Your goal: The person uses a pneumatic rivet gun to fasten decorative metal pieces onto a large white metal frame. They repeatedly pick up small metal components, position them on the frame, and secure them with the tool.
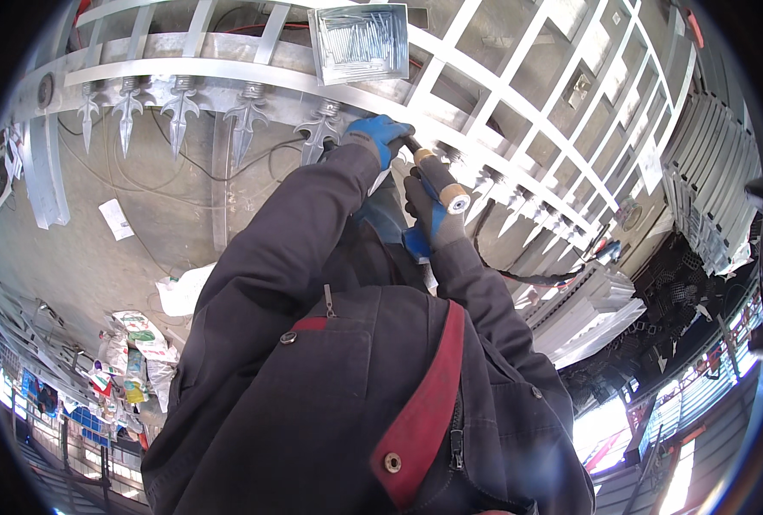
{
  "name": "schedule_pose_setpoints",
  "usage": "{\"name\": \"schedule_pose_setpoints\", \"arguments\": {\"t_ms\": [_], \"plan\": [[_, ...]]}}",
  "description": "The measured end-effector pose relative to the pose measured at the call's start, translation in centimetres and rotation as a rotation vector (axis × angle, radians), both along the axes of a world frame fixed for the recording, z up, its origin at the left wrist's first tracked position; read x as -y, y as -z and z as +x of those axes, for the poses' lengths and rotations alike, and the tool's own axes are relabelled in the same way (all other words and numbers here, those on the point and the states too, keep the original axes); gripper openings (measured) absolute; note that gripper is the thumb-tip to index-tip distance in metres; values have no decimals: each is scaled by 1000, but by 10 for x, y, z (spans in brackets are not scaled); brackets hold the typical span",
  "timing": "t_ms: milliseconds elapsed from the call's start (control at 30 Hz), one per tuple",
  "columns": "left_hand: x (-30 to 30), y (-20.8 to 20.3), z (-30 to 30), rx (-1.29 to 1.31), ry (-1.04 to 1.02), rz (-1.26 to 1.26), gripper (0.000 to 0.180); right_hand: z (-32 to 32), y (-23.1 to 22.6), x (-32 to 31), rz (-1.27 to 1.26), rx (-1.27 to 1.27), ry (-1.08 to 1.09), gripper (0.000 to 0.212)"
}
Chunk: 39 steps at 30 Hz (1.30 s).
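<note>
Cylindrical tool point(441, 178), beside white metal grille point(184, 66); grey floor point(64, 275), stacked metal lengths point(707, 172). Right fingers point(415, 196) clamped round tool; left fingers point(392, 130) bent near its nose, grip indiscernible.

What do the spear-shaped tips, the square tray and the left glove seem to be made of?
Spear-shaped tips: probably cast metal, silvery, with ridged relief.
Square tray: perhaps sheet metal, dull grey, thin walls; plastic possible.
Left glove: blue, seemingly rubber-coated, given its smooth look; uncertain.
</note>
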State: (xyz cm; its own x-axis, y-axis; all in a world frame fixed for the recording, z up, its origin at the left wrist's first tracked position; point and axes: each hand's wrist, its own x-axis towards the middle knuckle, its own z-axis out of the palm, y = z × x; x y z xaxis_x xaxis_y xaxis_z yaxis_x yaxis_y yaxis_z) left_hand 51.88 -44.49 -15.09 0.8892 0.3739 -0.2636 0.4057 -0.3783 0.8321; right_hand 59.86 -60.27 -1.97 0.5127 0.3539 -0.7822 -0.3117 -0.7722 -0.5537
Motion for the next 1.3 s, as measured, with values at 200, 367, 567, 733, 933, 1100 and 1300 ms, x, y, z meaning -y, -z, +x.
{"name": "schedule_pose_setpoints", "arguments": {"t_ms": [200,367,567,733,933,1100,1300], "plan": [[13,-22,-20,50,-268,-168,31,10,-5,-19,-76,74,-162,29],[66,-14,-80,-136,-536,-218,39,16,-6,-38,-177,73,-205,35],[106,56,-81,-278,-430,-818,29,19,-8,-40,-223,2,-144,34],[91,38,-74,-282,-462,-990,32,18,0,-41,-271,-37,-43,33],[73,17,-69,-360,-345,-860,25,15,3,-36,-191,-56,29,33],[71,23,-72,-365,-301,-859,26,12,7,-35,-160,-66,92,38],[81,46,-73,-307,-336,-972,26,12,-4,-44,-194,-23,53,23]]}}
